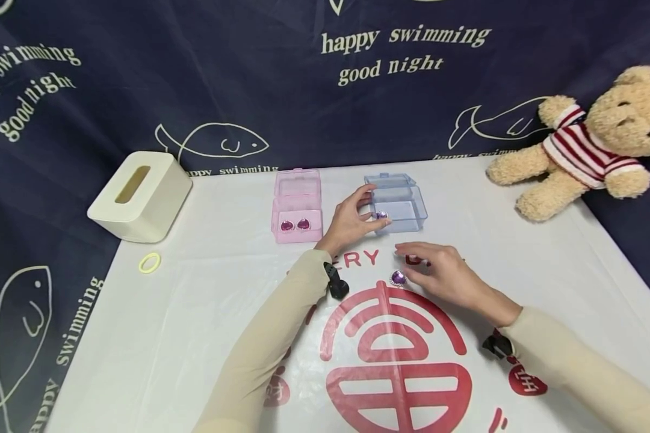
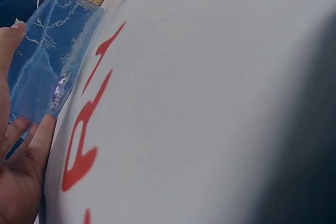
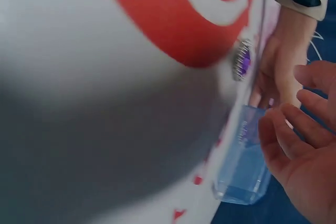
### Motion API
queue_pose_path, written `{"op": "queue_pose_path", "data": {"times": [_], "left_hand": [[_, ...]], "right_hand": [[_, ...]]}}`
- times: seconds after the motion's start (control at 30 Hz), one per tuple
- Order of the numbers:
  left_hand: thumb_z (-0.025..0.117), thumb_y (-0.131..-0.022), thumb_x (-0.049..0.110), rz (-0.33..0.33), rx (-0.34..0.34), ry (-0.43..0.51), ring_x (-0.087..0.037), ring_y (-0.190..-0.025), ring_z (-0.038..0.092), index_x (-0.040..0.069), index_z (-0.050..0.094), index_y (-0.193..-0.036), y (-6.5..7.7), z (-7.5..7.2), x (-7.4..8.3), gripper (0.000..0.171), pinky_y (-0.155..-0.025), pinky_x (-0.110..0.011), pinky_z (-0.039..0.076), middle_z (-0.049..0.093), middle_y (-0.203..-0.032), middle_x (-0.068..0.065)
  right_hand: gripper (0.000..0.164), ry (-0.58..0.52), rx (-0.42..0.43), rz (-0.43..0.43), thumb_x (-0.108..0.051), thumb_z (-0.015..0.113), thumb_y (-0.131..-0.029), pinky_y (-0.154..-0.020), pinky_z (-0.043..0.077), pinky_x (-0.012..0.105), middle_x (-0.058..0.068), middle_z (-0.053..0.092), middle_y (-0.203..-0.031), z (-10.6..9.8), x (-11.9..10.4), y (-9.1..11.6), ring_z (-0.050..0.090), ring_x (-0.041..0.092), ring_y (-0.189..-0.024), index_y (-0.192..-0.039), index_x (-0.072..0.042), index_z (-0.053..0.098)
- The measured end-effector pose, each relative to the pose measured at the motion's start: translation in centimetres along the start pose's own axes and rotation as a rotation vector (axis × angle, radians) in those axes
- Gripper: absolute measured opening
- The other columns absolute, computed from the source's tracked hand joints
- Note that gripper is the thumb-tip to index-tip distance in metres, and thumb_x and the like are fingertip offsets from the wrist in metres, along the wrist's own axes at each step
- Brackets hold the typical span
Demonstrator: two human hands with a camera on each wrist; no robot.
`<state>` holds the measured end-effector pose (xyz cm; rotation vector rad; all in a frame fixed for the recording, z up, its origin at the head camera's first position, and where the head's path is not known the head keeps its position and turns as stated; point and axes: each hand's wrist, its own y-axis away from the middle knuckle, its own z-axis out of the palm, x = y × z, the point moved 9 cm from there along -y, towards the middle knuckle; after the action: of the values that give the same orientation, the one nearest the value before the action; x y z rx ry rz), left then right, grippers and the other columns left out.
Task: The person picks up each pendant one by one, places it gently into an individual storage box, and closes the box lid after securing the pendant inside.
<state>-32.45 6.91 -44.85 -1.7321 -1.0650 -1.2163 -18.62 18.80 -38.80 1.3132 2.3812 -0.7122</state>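
Note:
A hinged, see-through blue box (image 1: 406, 216) stands with its lid raised. One purple gem with a beaded silver rim (image 1: 381, 214) lies inside at its left end. My left hand (image 1: 351, 221) holds the box by that left end, thumb at the front and fingers behind. Just in front of the box, a second purple gem (image 1: 398, 278) lies on the white cloth. Beside it hovers my right hand (image 1: 446, 273), fingers loosely bent and nothing in them. In the right wrist view the loose gem (image 3: 242, 61) sits apart from these fingers.
Left of the blue box, a pink see-through box (image 1: 297, 234) stands with its lid up and two magenta gems inside. Farther left are a cream tissue box (image 1: 154, 210) and a pale yellow ring (image 1: 149, 263). A teddy bear (image 1: 585, 144) sits at the back right.

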Motion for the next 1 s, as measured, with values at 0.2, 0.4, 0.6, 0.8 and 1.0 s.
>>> {"op": "queue_pose_path", "data": {"times": [0.2,0.4,0.6,0.8,1.0], "left_hand": [[0.086,-0.073,0.018,-0.01,0.001,0.011,-0.022,-0.127,0.053,0.016,0.044,-0.142,0.1,-0.2,-0.1,0.081,-0.096,-0.02,0.053,0.052,-0.136,-0.015],[0.086,-0.073,0.018,0.002,-0.003,0.029,-0.023,-0.127,0.053,0.014,0.043,-0.143,-0.1,-0.1,-0.1,0.082,-0.096,-0.019,0.053,0.052,-0.135,-0.016],[0.085,-0.074,0.017,-0.002,0.005,0.012,-0.022,-0.126,0.054,0.015,0.043,-0.142,0.0,-0.1,-0.2,0.081,-0.096,-0.019,0.053,0.052,-0.135,-0.015],[0.085,-0.074,0.017,-0.017,-0.004,0.013,-0.021,-0.127,0.053,0.016,0.043,-0.143,0.0,0.0,-0.3,0.081,-0.096,-0.018,0.053,0.052,-0.135,-0.014],[0.085,-0.074,0.019,-0.014,-0.009,0.005,-0.022,-0.128,0.052,0.015,0.042,-0.143,-0.1,0.0,-0.3,0.081,-0.095,-0.017,0.053,0.051,-0.137,-0.015]], "right_hand": [[0.043,-0.005,-0.09,0.025,-0.01,0.079,-0.079,-0.094,0.055,0.049,0.013,0.069,-0.119,2.0,0.3,1.3,0.065,0.029,-0.113,-0.12,-0.002,0.066],[0.039,0.022,-0.11,-0.016,-0.01,0.078,-0.08,-0.092,0.057,0.048,0.012,0.07,-0.116,2.6,0.0,1.6,0.065,0.029,-0.111,-0.116,-0.003,0.068],[0.025,0.067,-0.124,-0.112,-0.009,0.078,-0.08,-0.089,0.058,0.047,0.01,0.071,-0.108,3.1,-0.8,1.5,0.065,0.026,-0.104,-0.104,-0.003,0.073],[0.023,0.063,-0.105,-0.128,-0.009,0.08,-0.077,-0.084,0.06,0.043,0.008,0.071,-0.101,3.0,-0.8,1.3,0.065,0.022,-0.097,-0.098,-0.003,0.074],[0.021,0.075,-0.116,-0.124,-0.008,0.08,-0.076,-0.082,0.059,0.042,0.007,0.07,-0.097,3.1,-0.7,1.0,0.064,0.02,-0.094,-0.095,-0.004,0.073]]}}
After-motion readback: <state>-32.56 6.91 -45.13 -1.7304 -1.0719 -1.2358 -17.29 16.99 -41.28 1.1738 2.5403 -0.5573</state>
